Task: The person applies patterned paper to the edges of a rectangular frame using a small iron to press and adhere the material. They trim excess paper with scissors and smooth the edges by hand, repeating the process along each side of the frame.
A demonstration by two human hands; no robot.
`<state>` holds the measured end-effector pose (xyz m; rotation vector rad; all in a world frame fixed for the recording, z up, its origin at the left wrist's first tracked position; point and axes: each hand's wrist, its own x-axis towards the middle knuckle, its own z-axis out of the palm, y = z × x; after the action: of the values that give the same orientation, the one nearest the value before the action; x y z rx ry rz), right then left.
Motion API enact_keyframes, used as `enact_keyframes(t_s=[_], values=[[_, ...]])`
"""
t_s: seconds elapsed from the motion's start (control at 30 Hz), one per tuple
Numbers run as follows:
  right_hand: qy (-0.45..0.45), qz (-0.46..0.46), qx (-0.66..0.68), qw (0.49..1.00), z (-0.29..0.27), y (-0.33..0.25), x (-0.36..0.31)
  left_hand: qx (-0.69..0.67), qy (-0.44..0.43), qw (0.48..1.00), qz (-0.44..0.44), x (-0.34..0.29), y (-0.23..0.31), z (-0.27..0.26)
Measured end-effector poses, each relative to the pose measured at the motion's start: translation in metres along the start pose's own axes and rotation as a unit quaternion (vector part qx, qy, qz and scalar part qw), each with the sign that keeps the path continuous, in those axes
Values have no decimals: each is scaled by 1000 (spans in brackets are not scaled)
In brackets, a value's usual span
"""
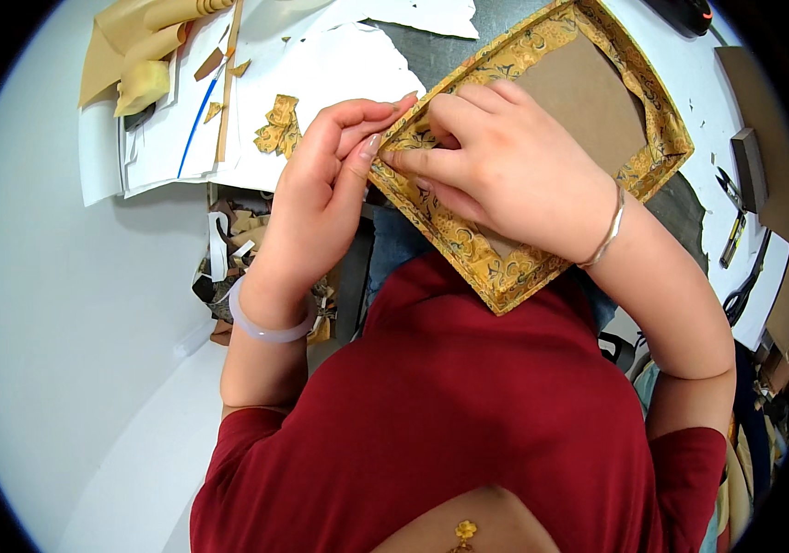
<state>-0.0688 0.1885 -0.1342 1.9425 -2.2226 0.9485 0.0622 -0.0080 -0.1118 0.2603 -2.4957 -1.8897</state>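
Observation:
A shallow rectangular box (617, 173), covered in gold patterned brocade with a bare brown board in its base, lies tilted at the table's near edge. My left hand (321, 175) is closed at its left corner, thumb on the rim and fingers along the outside of the wall. Reaching over the box, my right hand (514, 166) presses its index finger into the same corner from inside, its other fingers curled. The right palm hides part of the floor and the near wall. Brocade looks loose and wrinkled along the inner edges.
On the left lie brocade scraps (279, 124), a blue thin-handled brush (199, 124), a yellow sponge (143, 88) and brown paper (122, 46). A utility knife (734, 238), scissors (746, 288) and a dark block (748, 170) lie right. Offcuts (247, 230) fill a space below the left table edge.

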Motion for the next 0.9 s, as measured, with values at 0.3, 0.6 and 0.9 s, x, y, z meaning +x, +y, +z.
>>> enact_keyframes(t_s=[0.3,0.6,0.9], values=[[-57,36,4,998,-14,-4,-4,46,26,998,33,-2,1,8],[-37,85,2,996,-39,-5,-14,139,39,989,31,-2,10,14],[240,377,-263,855,-93,43,-83,476,-28,844,246,49,51,34]])
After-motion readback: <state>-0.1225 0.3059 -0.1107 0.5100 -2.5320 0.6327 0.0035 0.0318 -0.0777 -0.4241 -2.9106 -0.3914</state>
